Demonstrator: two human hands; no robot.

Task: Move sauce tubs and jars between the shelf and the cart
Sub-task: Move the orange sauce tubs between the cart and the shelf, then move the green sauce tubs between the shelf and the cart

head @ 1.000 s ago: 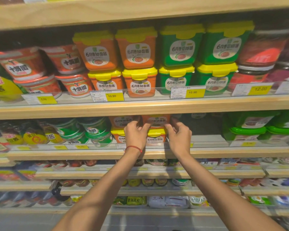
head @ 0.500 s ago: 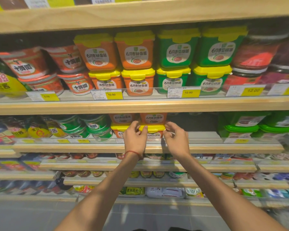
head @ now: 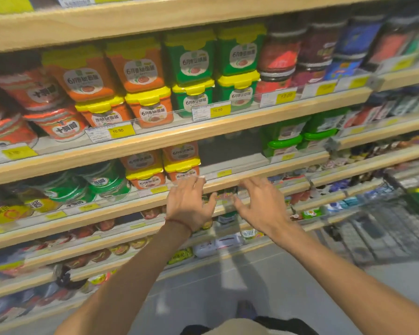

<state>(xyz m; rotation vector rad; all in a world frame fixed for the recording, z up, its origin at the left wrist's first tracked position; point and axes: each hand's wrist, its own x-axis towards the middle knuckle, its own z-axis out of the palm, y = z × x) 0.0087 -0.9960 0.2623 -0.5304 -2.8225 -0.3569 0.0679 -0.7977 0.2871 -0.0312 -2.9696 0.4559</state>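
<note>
Confirm the starting state: left hand (head: 189, 205) and right hand (head: 261, 209) open, fingers spread, gripping nothing, level with the front edge of the pale wooden shelf (head: 295, 166). Locate the orange rectangular plastic sauce tubs with yellow lids (head: 181, 165), stacked two high in two columns at the shelf front, just above the left hand. Note the bare slot to the right of that stack, between it and the green plastic tubs with green lids (head: 284, 139); probably the next place to fill. Locate the dark wire-mesh cart (head: 382, 228) low on the right; contents too blurred to tell. Judged step: fetch the next tub from the cart. Take one tub with both hands, palms on opposite side walls, lid up. Lift clear of the cart rim before swinging left. Enter the slot squarely, under the board above, label outward. Set down flush beside the orange stack; avoid knocking the upper tubs off
</note>
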